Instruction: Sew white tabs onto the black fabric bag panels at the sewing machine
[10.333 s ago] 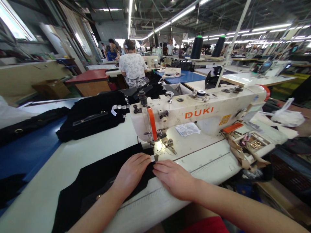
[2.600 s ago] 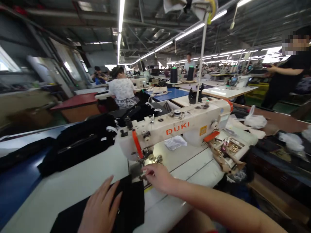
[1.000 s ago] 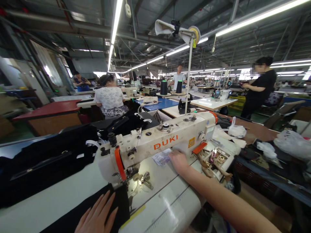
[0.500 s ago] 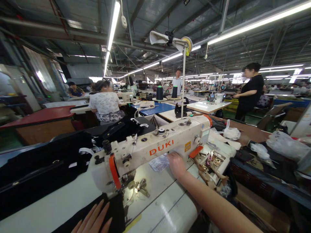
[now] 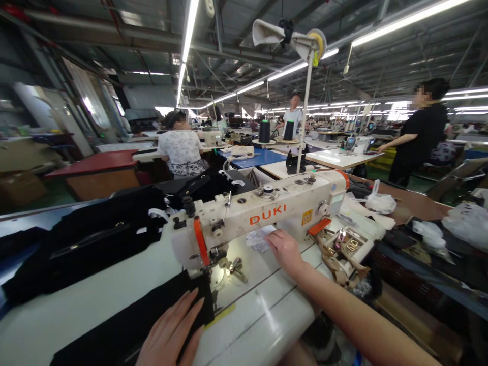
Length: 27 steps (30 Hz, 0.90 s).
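My left hand [image 5: 173,330] lies flat, fingers stretched, on a piece of black fabric [image 5: 125,317]. The fabric's far right corner sits close to the presser foot and needle area of the white sewing machine [image 5: 263,213]; the exact contact there cannot be made out. Under the machine's arm, my right hand [image 5: 285,250] has its fingers curled and closed at the edge of some small white labels [image 5: 258,238], which look thin and partly glossy. Its fingertips are partly hidden. A metal edge guide [image 5: 237,268] stands on the machine bed between the two hands.
Black fabric pieces [image 5: 84,236] are heaped behind the machine at left. Right of it, a tray [image 5: 348,249] holds metal buckles and tan straps. Plastic bags [image 5: 381,203] lie farther right. A thread stand [image 5: 305,122] rises behind. Co-workers sit and stand beyond.
The view has shifted, so the machine appears farther right. My right hand has drawn the white labels a little, and they look more spread. My left hand stays on the black fabric.
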### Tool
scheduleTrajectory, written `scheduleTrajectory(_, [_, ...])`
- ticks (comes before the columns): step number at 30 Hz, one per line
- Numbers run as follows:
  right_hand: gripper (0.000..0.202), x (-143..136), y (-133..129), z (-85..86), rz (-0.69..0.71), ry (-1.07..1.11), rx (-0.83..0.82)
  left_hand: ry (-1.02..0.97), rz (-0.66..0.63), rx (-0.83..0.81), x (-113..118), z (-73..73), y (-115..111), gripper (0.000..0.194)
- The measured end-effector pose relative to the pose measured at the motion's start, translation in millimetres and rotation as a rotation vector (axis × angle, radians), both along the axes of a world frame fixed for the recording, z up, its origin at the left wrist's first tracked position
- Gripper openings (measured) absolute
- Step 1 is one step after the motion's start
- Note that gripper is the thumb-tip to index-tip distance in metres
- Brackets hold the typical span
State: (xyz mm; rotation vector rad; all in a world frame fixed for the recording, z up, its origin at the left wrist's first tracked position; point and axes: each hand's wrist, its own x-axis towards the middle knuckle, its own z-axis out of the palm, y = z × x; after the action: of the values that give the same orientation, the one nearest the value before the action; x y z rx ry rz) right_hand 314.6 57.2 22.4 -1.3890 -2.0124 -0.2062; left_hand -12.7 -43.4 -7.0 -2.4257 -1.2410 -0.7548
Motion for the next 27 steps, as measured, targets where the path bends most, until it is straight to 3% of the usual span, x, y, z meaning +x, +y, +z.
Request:
scheduleTrajectory(4, [0.022,-10.3,-13.9,-3.8,0.104,0.094,-0.004,-0.074,0.03,-0.052,20.2,30.2,-19.0,0.045])
scheduleTrajectory(8, [0.021,-28.4,-34.5,-2.6,0.248,0.287,-0.04,-0.113,0.038,-0.065,33.5,44.2,-27.6,0.042])
scheduleTrajectory(13, [0.025,-66.9,-80.2,3.6,0.513,0.172,-0.077,-0.016,-0.071,0.045,52.4,42.6,-35.0,0.042])
scheduleTrajectory(17, [0.026,-85.9,-106.7,0.1,0.587,0.144,-0.161,-0.062,-0.139,0.027,45.2,30.7,-42.7,0.037])
scheduleTrajectory(22, [0.02,-87.2,-110.2,-6.6,0.594,0.161,-0.241,-0.089,-0.148,-0.012,19.8,30.3,-51.3,0.036])
scheduleTrajectory(27, [0.016,-99.6,-106.3,-5.8,0.582,0.123,-0.21,-0.061,-0.136,0.021,22.8,43.7,-48.9,0.031])
